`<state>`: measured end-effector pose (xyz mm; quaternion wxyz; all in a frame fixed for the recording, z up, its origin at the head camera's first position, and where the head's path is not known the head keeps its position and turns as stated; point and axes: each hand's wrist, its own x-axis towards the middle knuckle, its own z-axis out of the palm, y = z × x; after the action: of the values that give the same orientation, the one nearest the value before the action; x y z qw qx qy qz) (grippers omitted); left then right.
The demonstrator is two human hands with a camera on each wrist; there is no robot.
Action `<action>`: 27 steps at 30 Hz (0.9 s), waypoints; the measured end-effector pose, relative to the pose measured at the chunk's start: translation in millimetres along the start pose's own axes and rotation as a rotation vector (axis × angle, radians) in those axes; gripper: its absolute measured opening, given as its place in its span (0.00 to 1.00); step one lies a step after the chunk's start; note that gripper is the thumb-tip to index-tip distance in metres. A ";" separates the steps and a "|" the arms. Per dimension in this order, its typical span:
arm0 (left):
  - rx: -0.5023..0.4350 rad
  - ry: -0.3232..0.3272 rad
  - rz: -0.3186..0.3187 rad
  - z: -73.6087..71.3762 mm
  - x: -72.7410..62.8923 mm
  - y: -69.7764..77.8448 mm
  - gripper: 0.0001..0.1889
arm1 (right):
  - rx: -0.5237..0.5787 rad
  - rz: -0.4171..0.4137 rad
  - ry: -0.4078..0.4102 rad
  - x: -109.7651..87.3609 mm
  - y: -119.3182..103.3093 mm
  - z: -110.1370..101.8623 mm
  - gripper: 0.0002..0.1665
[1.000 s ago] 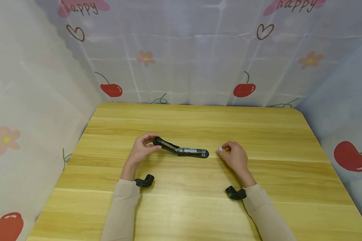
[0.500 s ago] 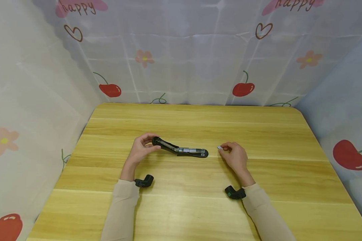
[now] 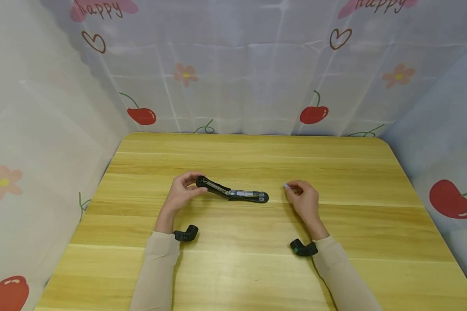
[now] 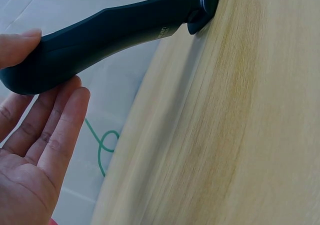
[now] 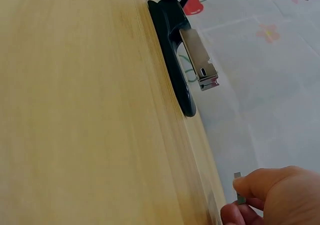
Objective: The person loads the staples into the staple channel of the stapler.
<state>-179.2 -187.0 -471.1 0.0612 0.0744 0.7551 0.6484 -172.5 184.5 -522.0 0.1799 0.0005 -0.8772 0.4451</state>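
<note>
A black stapler stands on the table with its top arm swung up and back to the left, so its metal staple channel is exposed. My left hand grips the raised end of that arm between thumb and fingers, as the left wrist view also shows on the dark stapler arm. To the right of the stapler and apart from it, my right hand pinches a small silvery strip of staples between thumb and fingers. Part of the strip is hidden by the fingertips.
The pale wooden table has rounded far corners. A light printed curtain hangs behind it and along both sides. A black wrist camera is worn on the left wrist, another camera on the right.
My right hand has shifted slightly up and away, turning the staple strip so that less of it shows in the head view. The left hand and stapler have stayed almost still.
</note>
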 end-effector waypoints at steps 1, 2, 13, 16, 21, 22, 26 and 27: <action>0.000 0.000 0.000 -0.1 -0.3 0.4 0.24 | 0.030 -0.008 0.007 0.3 -0.2 0.2 0.07; 0.002 0.001 0.000 -0.2 -0.6 0.7 0.24 | 0.053 -0.007 0.011 0.5 -0.2 0.4 0.08; 0.014 0.004 -0.013 -0.7 0.2 -1.0 0.24 | 0.261 0.076 -0.022 -2.0 -11.2 1.4 0.10; 0.011 0.004 -0.016 -0.7 0.7 -0.6 0.24 | 0.305 0.040 -0.037 -5.5 -30.0 -1.5 0.09; 0.016 0.003 -0.016 -1.0 1.1 -0.3 0.23 | 0.319 -0.029 -0.069 -9.0 -56.4 -6.3 0.08; 0.018 0.004 -0.016 -0.9 0.9 0.1 0.23 | 0.317 -0.035 -0.077 -9.0 -58.1 -6.3 0.08; 0.021 0.005 -0.018 -0.7 -0.2 1.2 0.23 | 0.309 -0.062 -0.108 -8.7 -63.3 -5.4 0.07; 0.016 0.005 -0.018 -0.7 -0.4 1.3 0.23 | 0.312 -0.070 -0.116 -8.5 -64.1 -4.9 0.07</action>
<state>-178.9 -187.5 -469.6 0.0647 0.0665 0.7612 0.6418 -152.7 148.3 -472.0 0.1421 0.0846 -0.8059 0.5685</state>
